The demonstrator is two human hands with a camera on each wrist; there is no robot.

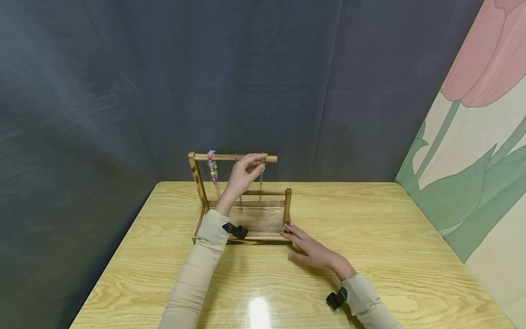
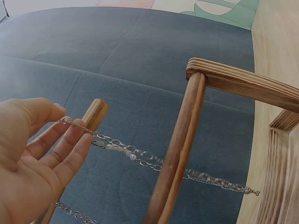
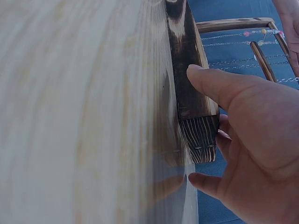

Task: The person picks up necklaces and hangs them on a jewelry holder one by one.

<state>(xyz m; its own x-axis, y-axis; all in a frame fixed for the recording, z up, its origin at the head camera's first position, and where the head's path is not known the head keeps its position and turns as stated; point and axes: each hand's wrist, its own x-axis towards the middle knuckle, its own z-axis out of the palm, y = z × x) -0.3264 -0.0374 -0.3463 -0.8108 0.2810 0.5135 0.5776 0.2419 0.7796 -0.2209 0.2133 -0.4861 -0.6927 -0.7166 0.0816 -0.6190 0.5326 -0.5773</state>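
Note:
A wooden jewellery stand with two crossbars and a tray base stands on the table. My left hand is at the right part of its upper bar. Thumb and index finger pinch a silver chain necklace beside the bar's free end, the other fingers spread behind it. Its strands, with clear and pearly beads, hang past the lower bar. My right hand rests at the tray's front right corner, fingers extended; in the right wrist view the thumb lies along the dark front edge.
A colourful beaded necklace hangs near the upper bar's left end. Another silver chain hangs between it and my left fingers. The wooden table meets a dark curtain behind and a tulip-painted panel on the right.

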